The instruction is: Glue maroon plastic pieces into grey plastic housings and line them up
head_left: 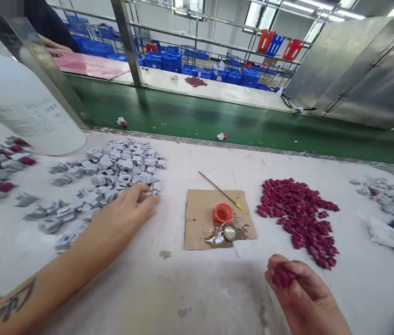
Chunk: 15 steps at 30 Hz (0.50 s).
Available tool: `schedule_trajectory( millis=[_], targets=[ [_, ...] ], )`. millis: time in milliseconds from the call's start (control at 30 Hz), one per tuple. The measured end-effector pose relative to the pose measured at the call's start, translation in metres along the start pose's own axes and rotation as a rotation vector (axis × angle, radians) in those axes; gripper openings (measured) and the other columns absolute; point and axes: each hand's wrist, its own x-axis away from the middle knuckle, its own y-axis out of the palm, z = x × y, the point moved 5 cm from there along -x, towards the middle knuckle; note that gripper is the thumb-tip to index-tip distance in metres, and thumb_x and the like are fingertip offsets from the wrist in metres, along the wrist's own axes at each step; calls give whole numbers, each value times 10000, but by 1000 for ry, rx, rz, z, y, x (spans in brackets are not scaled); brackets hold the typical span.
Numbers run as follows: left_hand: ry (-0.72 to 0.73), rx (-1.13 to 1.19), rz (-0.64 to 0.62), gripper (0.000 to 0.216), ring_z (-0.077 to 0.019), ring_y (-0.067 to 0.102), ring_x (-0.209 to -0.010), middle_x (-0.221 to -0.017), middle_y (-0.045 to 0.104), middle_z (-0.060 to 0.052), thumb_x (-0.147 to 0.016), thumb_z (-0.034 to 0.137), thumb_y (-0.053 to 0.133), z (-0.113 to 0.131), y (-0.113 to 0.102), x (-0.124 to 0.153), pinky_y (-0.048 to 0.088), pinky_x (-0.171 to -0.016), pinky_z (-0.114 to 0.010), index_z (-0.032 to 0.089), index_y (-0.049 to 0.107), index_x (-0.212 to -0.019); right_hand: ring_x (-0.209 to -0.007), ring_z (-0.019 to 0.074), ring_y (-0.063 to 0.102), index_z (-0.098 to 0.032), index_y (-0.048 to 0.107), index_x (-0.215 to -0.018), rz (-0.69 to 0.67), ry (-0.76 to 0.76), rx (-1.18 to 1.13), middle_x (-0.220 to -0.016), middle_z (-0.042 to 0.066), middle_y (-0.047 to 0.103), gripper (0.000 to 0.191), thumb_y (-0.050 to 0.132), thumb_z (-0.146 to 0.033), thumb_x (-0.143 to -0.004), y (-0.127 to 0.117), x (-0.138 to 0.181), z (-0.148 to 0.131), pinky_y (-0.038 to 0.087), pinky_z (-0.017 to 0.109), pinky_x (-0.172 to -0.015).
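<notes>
At the right edge of a heap of small grey moulded pieces [113,167], my left hand [136,204] reaches out with thumb and index finger apart. Its fingertips are beside or touching the outermost pieces; the other fingers are partly hidden. My right hand [302,293], low on the right, pinches a small dark red moulded piece [282,276] between thumb and fingers. A pile of similar dark red pieces [298,214] lies just beyond it. Between the hands, a cardboard square [197,204] carries an open orange-red pot [223,213], a small round cap [229,232] in spilled liquid and a thin brush [220,190].
A white bucket [32,107] and grey-and-red pieces [3,163] stand at the left. More grey pieces [389,193] and a plastic bag [385,235] lie far right. Behind the table runs a green conveyor belt [183,111] bearing two small pieces. Another person's arm [55,43] shows at upper left.
</notes>
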Motion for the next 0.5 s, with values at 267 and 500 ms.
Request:
schedule_trajectory(
  millis=[267, 500],
  targets=[
    [-183, 142, -77, 231, -313, 662, -762, -917, 636, -113, -910, 234, 424, -1, -10, -24, 496, -546, -374, 159, 631, -981, -802, 204, 732, -315, 737, -1002, 1, -279, 146, -932, 35, 753, 176, 755, -296, -829, 26, 4, -27, 633, 285, -677],
    [-634, 1067, -54, 304, -199, 729, -757, -877, 751, 8, -709, 491, 717, -6, -19, 21, 590, -658, -256, 296, 687, -940, -975, 124, 648, -254, 674, -1070, -35, -742, 714, -1028, 9, 692, 246, 635, -94, -888, 46, -18, -50, 545, 231, -871]
  ],
)
